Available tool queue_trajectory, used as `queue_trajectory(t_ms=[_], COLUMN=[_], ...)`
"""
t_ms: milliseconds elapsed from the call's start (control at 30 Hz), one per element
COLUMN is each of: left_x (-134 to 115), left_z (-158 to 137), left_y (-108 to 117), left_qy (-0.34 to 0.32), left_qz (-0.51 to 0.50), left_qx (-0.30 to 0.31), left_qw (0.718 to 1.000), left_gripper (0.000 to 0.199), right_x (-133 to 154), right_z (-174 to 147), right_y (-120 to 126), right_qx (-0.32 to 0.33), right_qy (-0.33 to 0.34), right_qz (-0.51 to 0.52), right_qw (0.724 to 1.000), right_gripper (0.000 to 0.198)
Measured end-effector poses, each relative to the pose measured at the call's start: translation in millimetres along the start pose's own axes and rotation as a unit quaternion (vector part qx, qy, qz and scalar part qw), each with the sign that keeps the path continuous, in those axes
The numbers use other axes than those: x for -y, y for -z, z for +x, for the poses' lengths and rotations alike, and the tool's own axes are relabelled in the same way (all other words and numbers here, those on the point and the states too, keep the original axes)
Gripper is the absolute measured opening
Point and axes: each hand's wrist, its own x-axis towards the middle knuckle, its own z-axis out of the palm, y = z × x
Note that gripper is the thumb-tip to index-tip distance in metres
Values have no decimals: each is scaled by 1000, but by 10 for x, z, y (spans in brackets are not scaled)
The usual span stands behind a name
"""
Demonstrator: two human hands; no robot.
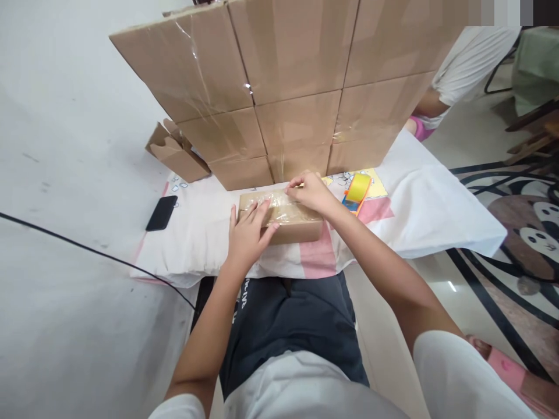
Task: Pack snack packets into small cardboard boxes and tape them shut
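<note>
A small cardboard box [301, 233] lies in front of me on the cloth-covered table. Shiny, wrinkled clear tape [282, 214] runs over its top. My left hand [248, 235] rests on the left part of the box, fingers spread over the top and the tape. Over the far right part, my right hand [309, 191] has its thumb and fingertips pinched together at the tape; the exact edge they hold is hard to see. To the right of the box is a tape dispenser [358, 195], orange and blue with a yellow roll.
Stacked cardboard boxes [297, 122] form a wall behind the work. An open carton [179, 154] and a black phone [162, 213] are at the left. The white and pink cloth [437, 209] hangs over the table's edge. Another person's sleeve [471, 64] shows behind the stack.
</note>
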Motion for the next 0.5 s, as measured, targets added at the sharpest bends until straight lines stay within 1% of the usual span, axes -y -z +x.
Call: queue_trajectory(t_ms=[100, 167, 233, 300, 333, 367, 433, 467, 500], left_x=[-105, -212, -308, -361, -371, -372, -363, -359, -359], left_z=[26, 29, 20, 0, -13, -26, -43, -45, -42], left_y=[29, 33, 13, -27, -49, -69, -95, -100, -102], left_qy=[0, 3, 5, 6, 6, 3, -9, -17, -26], left_qz=[15, 41, 71, 89, 90, 87, 76, 70, 63], left_qx=[6, 16, 25, 24, 20, 16, 10, 10, 13], left_qw=[1000, 999, 997, 996, 996, 996, 997, 997, 998], left_gripper=[68, 71, 69, 64, 61, 58, 55, 54, 53], right_x=[-20, -24, -48, -98, -132, -171, -266, -326, -398], right_z=[20, -3, -20, -5, 20, 57, 154, 202, 239], right_y=[-6, 5, 3, -16, -28, -38, -29, 1, 56], right_qx=[1, 3, 13, 18, 11, -7, -67, -100, -131], right_qy=[-18, -26, -31, -20, -15, -15, -29, -34, -32], right_qz=[-73, -95, -112, -122, -125, -128, -132, -132, -127], right_qw=[997, 995, 993, 992, 992, 992, 989, 986, 983], right_gripper=[11, 13, 12, 9, 15, 26, 44, 46, 42])
